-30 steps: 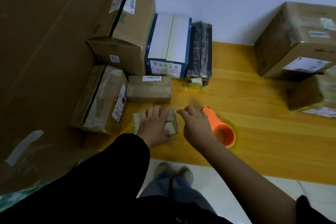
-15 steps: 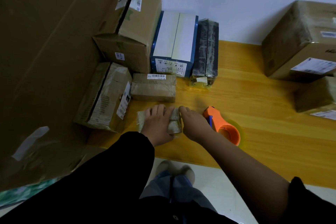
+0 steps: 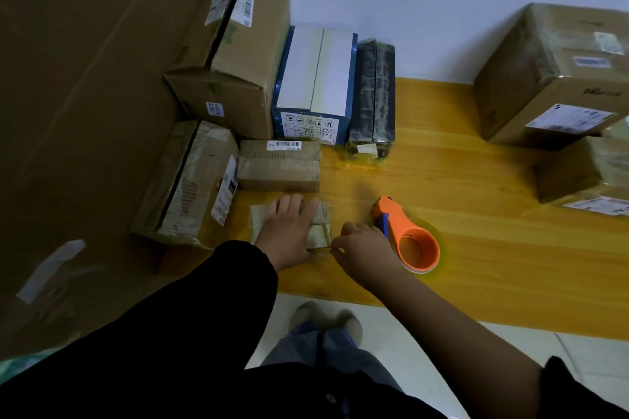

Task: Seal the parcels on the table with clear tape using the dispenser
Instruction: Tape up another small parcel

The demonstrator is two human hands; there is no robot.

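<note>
The small tape-wrapped brown parcel (image 3: 322,233) lies on the yellow wooden table (image 3: 476,214) just left of the orange plastic tape dispenser (image 3: 398,226), which rests there with no hand round it. My left hand (image 3: 289,235) is spread flat over the parcel, fingers straight, pressing down rather than gripping. My right hand (image 3: 367,248), between parcel and dispenser, pinches a thin pale strip (image 3: 318,249) on the dispenser side of the parcel. I take it for a loose tape end, though it is too small to be sure.

From here I worry that a sharp pull will tear the strip or fold it onto itself. A light parcel could also skid towards the dispenser if my flat palm eases. My right wrist sits close enough to knock the dispenser away.
</note>
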